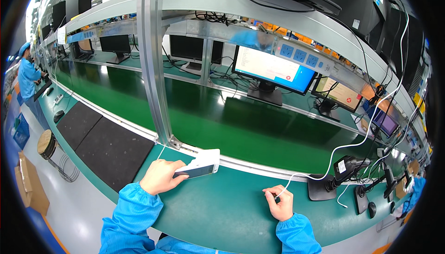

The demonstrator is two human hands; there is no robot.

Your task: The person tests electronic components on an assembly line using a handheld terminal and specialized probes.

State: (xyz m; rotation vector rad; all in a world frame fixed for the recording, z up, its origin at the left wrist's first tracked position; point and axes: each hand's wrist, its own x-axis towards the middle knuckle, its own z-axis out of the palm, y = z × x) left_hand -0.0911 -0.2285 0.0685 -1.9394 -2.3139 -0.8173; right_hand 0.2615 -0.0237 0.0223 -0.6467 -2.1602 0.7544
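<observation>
My left hand point(160, 176) is closed around the near end of a white handheld device point(202, 160) with a dark glossy face, tilted above the green worktop. Its exact kind does not show. To the right, my right hand point(279, 203) pinches the end of a white cable point(330, 157) low over the worktop; the tip is hidden by the fingers. From there the cable runs right and up to the upper shelf. A thin pale cord point(162, 152) shows just beyond my left hand.
Black foam mats point(113, 152) lie left of my left hand. A metal post point(150, 64) stands ahead, before a green conveyor belt point(204, 115). Right of my right hand are a black barcode scanner point(345, 167) on a stand and tangled cables. Monitors point(273, 68) line the far side; another person point(28, 75) stands far left.
</observation>
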